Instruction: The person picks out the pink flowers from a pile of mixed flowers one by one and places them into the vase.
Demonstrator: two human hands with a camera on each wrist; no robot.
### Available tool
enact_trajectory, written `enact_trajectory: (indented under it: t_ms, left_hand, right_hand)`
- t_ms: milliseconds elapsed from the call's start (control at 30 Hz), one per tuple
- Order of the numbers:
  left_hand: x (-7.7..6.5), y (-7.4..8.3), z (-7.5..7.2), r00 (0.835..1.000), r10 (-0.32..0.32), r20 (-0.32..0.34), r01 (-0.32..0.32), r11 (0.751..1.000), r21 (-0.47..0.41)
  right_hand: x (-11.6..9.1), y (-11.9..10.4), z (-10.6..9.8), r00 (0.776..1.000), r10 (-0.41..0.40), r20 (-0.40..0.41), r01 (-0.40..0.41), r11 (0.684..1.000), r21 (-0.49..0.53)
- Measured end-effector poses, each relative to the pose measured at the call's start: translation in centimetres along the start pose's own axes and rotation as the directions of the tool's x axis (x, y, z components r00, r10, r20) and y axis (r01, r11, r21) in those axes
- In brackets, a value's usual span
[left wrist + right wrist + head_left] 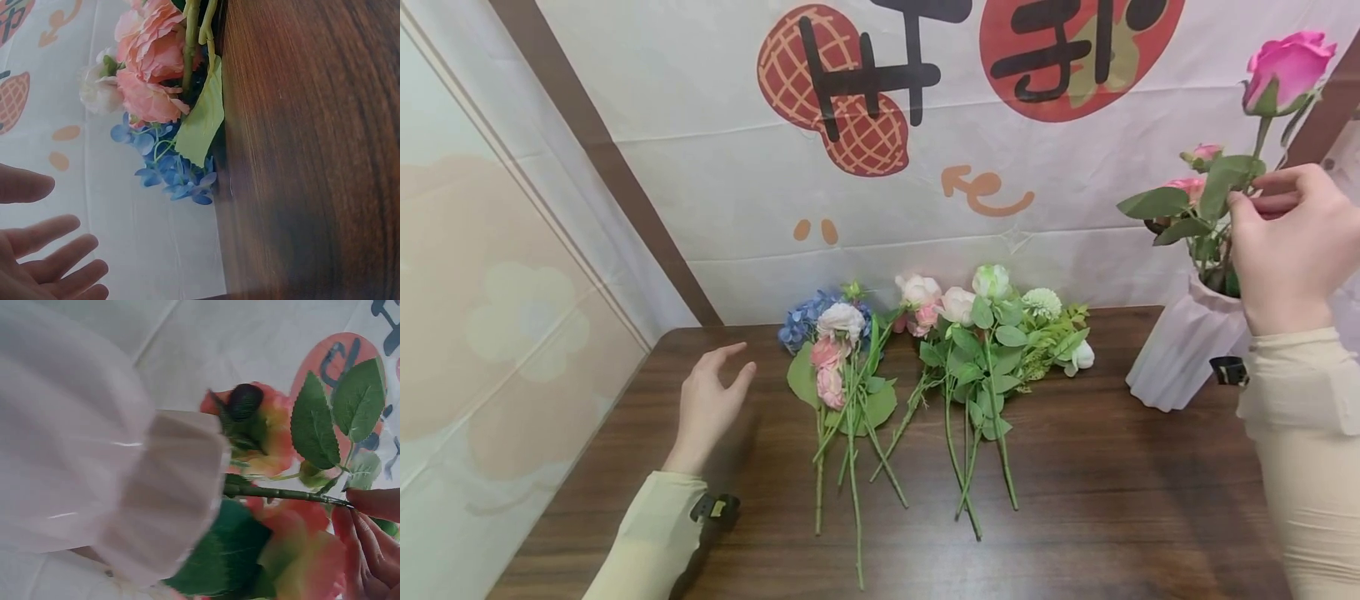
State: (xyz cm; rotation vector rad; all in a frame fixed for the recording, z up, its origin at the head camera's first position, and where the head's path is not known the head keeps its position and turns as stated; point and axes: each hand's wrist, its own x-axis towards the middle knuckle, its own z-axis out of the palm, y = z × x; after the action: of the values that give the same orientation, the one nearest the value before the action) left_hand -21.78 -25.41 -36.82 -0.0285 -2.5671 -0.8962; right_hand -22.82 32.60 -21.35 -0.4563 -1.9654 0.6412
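Note:
At the right of the head view, my right hand (1292, 242) pinches the stem of a bright pink rose (1288, 75) between thumb and fingers. Its green stem (284, 494) runs down into the mouth of a white ribbed vase (1187, 346), as the right wrist view shows. Other pink-orange flowers (269, 434) and leaves stand in the vase beside it. My left hand (707, 404) hovers over the table's left side, fingers relaxed and holding nothing. Closest to it is a blue hydrangea (805, 319), lying with pink flowers (829, 367) and a white bloom (841, 321).
A second group of stems lies mid-table, with pale pink peonies (957, 306), a white-green rose (991, 282) and a pompom flower (1042, 303). Cut stems point toward the front of the brown wooden table (1060, 533). A printed cloth (722, 200) hangs behind.

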Motion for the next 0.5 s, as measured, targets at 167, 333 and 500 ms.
enact_trajectory:
  t_ms: [167, 333, 500]
  left_hand:
    - [0.01, -0.12, -0.07, 1.0, 0.001, 0.0, -0.001, 1.0, -0.001]
    - [0.01, -0.2, -0.1, 1.0, -0.002, -0.003, 0.002, 1.0, -0.004]
    - [-0.02, -0.18, -0.11, 1.0, -0.004, -0.004, 0.004, 1.0, -0.007]
  right_hand:
    - [0.34, -0.57, -0.01, 1.0, 0.025, -0.006, -0.025, 1.0, 0.012]
    - [0.35, -0.35, 0.44, 0.999, 0.024, 0.023, -0.024, 0.999, -0.025]
    - [-0.23, 0.2, 0.67, 0.998, -0.008, 0.063, 0.011, 0.999, -0.05]
